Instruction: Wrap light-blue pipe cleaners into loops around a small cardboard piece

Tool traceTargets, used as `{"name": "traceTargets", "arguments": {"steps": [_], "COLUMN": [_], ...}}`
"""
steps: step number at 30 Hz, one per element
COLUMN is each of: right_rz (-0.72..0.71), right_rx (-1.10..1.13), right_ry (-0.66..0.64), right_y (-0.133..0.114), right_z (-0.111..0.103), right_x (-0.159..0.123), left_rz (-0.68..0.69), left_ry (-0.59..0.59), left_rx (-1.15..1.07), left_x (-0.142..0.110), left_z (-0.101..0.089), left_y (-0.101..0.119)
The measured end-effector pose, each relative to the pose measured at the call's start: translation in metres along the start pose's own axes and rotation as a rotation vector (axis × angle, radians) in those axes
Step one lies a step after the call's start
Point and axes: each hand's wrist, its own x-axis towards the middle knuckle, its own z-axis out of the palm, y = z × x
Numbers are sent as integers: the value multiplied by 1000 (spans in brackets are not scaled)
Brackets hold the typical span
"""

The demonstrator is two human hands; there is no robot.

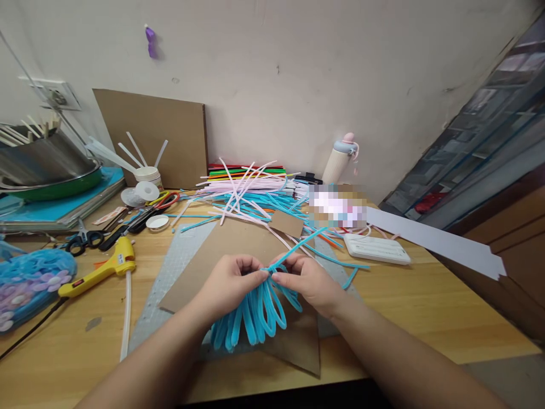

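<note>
Between my two hands hangs a bunch of blue pipe cleaners [251, 318] bent into several long loops. My left hand [232, 281] pinches the gathered top of the loops from the left. From the other side my right hand [310, 281] pinches the same spot, thumb and fingers closed. One straight blue pipe cleaner end [300, 247] sticks up to the right from between the fingertips. The loops fan downward over a piece of brown cardboard [293, 346], which lies on a grey cutting mat [153, 301]. The fingers partly hide where the loops join.
A yellow glue gun [102, 270] lies at left, near scissors [83, 238] and a blue fluffy piece with flowers [38, 284]. Loose pipe cleaners [255, 190] pile up at the back. A white power bank [377, 249] and a bottle [338, 159] are at right.
</note>
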Motion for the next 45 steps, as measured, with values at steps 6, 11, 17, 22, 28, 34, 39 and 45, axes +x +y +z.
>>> {"name": "traceTargets", "arguments": {"steps": [6,11,17,22,28,34,39,45], "right_rz": [68,13,99,213,114,59,-8,-49], "right_rx": [55,12,117,228,89,90,10,-70], "right_ry": [-47,-51,-126,-233,-209,-127,-30,-25], "right_y": [-5,-5,0,-1,-8,-3,1,3], "right_z": [-4,-6,-10,-8,-4,-2,-2,-1], "right_x": [-1,-2,0,0,-3,0,0,-3], "left_rz": [-52,-61,-106,-195,-204,-139,-84,-55], "left_ry": [-64,-72,-190,-306,-303,-205,-141,-111], "left_rx": [-57,-33,-162,-310,-336,-222,-109,-58], "left_x": [-1,0,-2,-3,-1,0,1,1], "left_z": [-1,-1,-4,-6,-6,-6,-4,-3], "left_y": [2,0,-3,-5,-8,-6,-4,-4]}}
